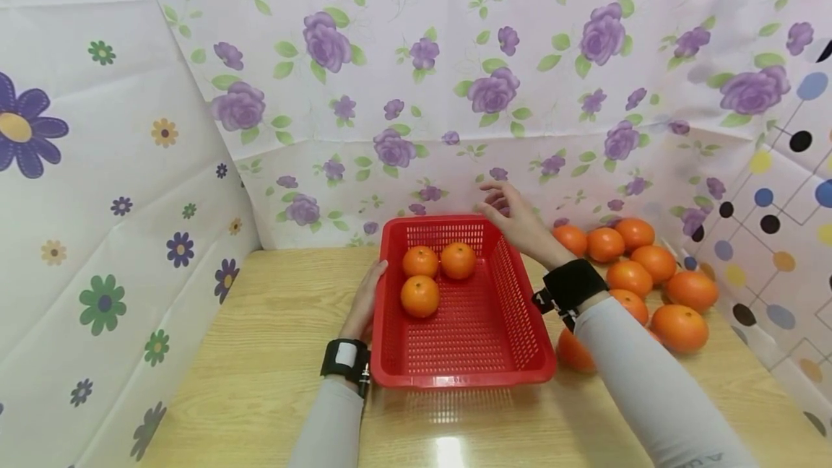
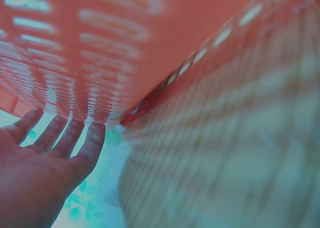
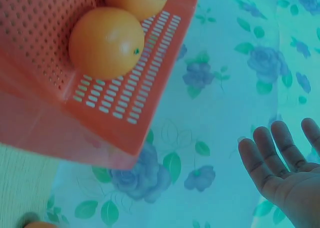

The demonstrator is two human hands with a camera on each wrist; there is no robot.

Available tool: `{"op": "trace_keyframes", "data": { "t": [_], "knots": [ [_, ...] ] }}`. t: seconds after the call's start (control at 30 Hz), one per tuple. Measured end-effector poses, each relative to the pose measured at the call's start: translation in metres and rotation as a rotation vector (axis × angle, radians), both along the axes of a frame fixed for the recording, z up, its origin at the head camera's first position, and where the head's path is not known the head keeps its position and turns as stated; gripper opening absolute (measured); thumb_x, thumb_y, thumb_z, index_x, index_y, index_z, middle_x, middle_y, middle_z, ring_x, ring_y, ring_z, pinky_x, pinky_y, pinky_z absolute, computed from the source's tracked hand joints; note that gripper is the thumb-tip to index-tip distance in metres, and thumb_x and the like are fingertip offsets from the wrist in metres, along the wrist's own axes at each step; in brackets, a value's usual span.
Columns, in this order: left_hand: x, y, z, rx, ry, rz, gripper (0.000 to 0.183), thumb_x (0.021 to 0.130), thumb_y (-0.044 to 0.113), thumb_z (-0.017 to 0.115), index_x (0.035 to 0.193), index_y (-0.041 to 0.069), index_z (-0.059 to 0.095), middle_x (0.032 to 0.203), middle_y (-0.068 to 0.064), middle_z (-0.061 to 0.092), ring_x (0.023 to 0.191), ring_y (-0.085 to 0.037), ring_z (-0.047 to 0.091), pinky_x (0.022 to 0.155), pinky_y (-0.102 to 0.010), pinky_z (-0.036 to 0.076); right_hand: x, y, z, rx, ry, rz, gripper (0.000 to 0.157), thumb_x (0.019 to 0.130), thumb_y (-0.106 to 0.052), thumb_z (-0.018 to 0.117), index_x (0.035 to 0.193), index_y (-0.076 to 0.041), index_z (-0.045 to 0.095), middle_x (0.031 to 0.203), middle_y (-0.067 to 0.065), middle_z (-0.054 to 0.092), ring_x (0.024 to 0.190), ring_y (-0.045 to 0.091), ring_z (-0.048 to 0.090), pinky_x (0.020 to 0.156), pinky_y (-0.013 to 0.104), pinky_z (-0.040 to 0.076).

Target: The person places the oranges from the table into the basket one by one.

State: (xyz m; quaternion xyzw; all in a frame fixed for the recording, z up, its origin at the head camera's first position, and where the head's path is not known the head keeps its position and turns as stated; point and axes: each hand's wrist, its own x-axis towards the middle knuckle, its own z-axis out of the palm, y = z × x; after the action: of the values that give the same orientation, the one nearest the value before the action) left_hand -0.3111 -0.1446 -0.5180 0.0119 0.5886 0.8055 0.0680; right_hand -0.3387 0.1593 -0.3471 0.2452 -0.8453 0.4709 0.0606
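A red plastic basket (image 1: 458, 379) with slotted walls stands on the table, and three oranges (image 1: 419, 296) lie in its far left part. My left hand (image 1: 365, 302) is against the basket's left side; in the left wrist view its fingers (image 2: 70, 138) stretch along the slotted wall, nearly straight. Over the far right corner of the basket, my right hand (image 1: 520, 226) is raised with nothing in it. The right wrist view shows its fingers (image 3: 265, 158) loosely bent and apart from the basket, with two oranges (image 3: 106, 43) in the basket's corner.
Several more oranges (image 1: 679, 328) lie on the wooden table (image 1: 279, 352) to the right of the basket, partly behind my right forearm. A flowered sheet (image 1: 403, 78) hangs behind the table, with patterned sheets at the left and right sides.
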Motion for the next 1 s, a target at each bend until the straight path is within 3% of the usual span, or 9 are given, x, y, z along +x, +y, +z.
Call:
{"op": "trace_keyframes", "data": {
  "t": [0.23, 0.57, 0.87, 1.0],
  "knots": [
    [0.001, 0.000, -0.001, -0.005, 0.007, -0.006, 0.074, 0.107, 0.055, 0.049, 0.166, 0.021, 0.021, 0.165, -0.009, 0.034, 0.148, -0.031, 0.038, 0.116, -0.054, 0.039, -0.007, 0.024, 0.001, 0.017, -0.003, -0.087, 0.046, 0.110, -0.024, 0.055, 0.151, -0.007, 0.044, 0.130, 0.022, 0.056, 0.120, 0.037, 0.055, 0.101, 0.052, 0.045],
    [-0.001, -0.002, 0.001, -0.013, 0.014, -0.015, 0.076, 0.103, 0.061, 0.052, 0.165, 0.028, 0.024, 0.163, -0.005, 0.037, 0.146, -0.029, 0.042, 0.110, -0.053, 0.046, -0.019, 0.059, 0.002, 0.075, 0.012, -0.152, 0.050, 0.110, -0.026, 0.054, 0.152, -0.001, 0.041, 0.132, 0.028, 0.050, 0.124, 0.046, 0.049, 0.105, 0.058, 0.042],
    [0.002, -0.003, 0.002, -0.013, 0.013, -0.007, 0.076, 0.104, 0.059, 0.053, 0.165, 0.026, 0.023, 0.164, -0.005, 0.036, 0.147, -0.030, 0.041, 0.112, -0.054, 0.044, -0.022, 0.079, -0.002, 0.097, -0.044, -0.179, 0.054, 0.111, -0.029, 0.050, 0.155, 0.000, 0.037, 0.141, 0.033, 0.038, 0.130, 0.049, 0.040, 0.107, 0.061, 0.037],
    [0.005, -0.005, 0.003, -0.012, 0.004, -0.009, 0.076, 0.106, 0.056, 0.051, 0.167, 0.025, 0.019, 0.166, -0.006, 0.032, 0.148, -0.031, 0.038, 0.115, -0.056, 0.040, -0.030, 0.088, -0.012, 0.127, -0.027, -0.221, 0.051, 0.110, -0.025, 0.053, 0.151, 0.003, 0.041, 0.140, 0.035, 0.037, 0.126, 0.049, 0.040, 0.105, 0.060, 0.037]
  ]
}}
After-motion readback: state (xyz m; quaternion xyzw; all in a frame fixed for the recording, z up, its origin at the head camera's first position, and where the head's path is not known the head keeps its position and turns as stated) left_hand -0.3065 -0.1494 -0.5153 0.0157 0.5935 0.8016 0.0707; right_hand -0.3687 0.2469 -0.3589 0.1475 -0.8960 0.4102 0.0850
